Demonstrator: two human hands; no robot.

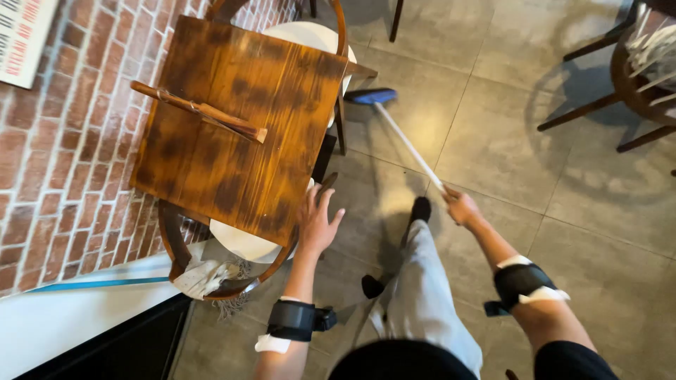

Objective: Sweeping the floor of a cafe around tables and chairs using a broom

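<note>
1. Your right hand is closed around the near end of the broom handle; your left hand is open, fingers spread, resting at the corner of the desk and the top of the near chair.
2. The broom lies out over the floor in front of you, its blue head down beside the far chair at the desk's far corner.
3. Its long axis runs from your right hand up and to the left in the view, head pointing away from you.
4. Judge it light and stiff: a thin pale pole that looks smooth, perhaps slippery. The head likely gives a little.
5. A one-hand grip at the end gives reach but little leverage; a hold lower on the pole would steady it.
6. A wooden bar lies on the desk, well apart from both hands.
</note>
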